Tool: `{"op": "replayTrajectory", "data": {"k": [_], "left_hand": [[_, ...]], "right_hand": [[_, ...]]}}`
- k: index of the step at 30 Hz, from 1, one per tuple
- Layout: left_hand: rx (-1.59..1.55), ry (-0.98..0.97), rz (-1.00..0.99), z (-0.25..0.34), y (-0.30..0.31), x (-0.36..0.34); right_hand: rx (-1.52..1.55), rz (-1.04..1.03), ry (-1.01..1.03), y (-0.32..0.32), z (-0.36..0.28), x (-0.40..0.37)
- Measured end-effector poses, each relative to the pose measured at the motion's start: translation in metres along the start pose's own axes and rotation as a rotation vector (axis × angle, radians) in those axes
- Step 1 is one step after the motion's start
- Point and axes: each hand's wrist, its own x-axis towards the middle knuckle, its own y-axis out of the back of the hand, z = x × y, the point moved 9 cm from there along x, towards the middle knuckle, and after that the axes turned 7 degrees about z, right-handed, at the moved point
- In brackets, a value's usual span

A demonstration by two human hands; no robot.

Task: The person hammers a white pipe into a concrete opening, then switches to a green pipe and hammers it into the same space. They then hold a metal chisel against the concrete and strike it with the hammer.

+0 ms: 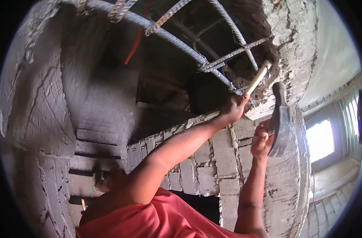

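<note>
My left hand [233, 108] is closed round the lower end of a pale yellow rod [257, 80]. The rod slants up to the right, its far tip at the rough broken edge of the concrete [286, 47]; whether the tip touches cannot be made out. Lower and to the right, my right hand [262, 139] grips a claw hammer [282, 123] by its handle, which is mostly hidden. The hammer's dark metal head stands to the right of the rod, apart from it.
Bare ribbed steel bars [165, 33] cross the dark opening above my hands. A red-orange strip [134, 47] hangs there. A block wall [224, 152] runs below my arms. Steps [97, 137] lie at left, and a bright window [320, 141] is at right.
</note>
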Motion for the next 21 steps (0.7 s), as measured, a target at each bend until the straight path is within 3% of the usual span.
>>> {"op": "replayTrajectory", "data": {"k": [1, 2, 4, 6, 8, 10, 12, 13, 14, 18, 19, 21], "left_hand": [[-0.080, 0.014, -0.005, -0.006, -0.002, -0.001], [-0.159, 0.018, -0.002, -0.009, -0.003, 0.004], [0.025, 0.001, 0.000, -0.016, 0.000, 0.004], [-0.054, -0.054, 0.027, -0.015, -0.002, 0.006], [-0.073, -0.085, 0.030, -0.022, -0.005, 0.008], [-0.100, -0.041, -0.027, -0.030, -0.010, 0.010], [-0.166, 0.001, -0.073, -0.033, -0.015, 0.003], [-0.234, 0.031, -0.110, -0.031, -0.018, 0.003], [-0.231, 0.033, -0.119, -0.028, -0.017, 0.002], [-0.202, 0.062, -0.080, 0.014, 0.000, 0.000], [-0.144, 0.115, -0.072, 0.018, 0.004, -0.006], [-0.112, 0.054, -0.091, 0.021, 0.008, -0.004]], "right_hand": [[-0.077, -0.070, 0.130, -0.006, -0.009, -0.004], [-0.137, -0.080, 0.134, -0.006, -0.013, -0.008], [-0.032, -0.048, 0.058, -0.005, -0.029, -0.015], [0.059, 0.079, 0.360, -0.001, -0.067, -0.011], [0.089, -0.057, 0.290, 0.005, -0.044, -0.018], [0.225, -0.061, 0.258, 0.002, -0.051, -0.021], [-0.152, 0.048, 0.249, 0.001, -0.064, -0.021], [-0.075, 0.010, 0.190, -0.008, -0.070, -0.013], [-0.116, -0.018, 0.122, -0.010, -0.060, -0.009], [-0.519, -0.099, 0.189, -0.023, 0.011, 0.006], [-0.316, -0.047, -0.108, -0.033, -0.002, 0.027], [-0.265, -0.044, -0.046, -0.024, 0.005, 0.016]]}}
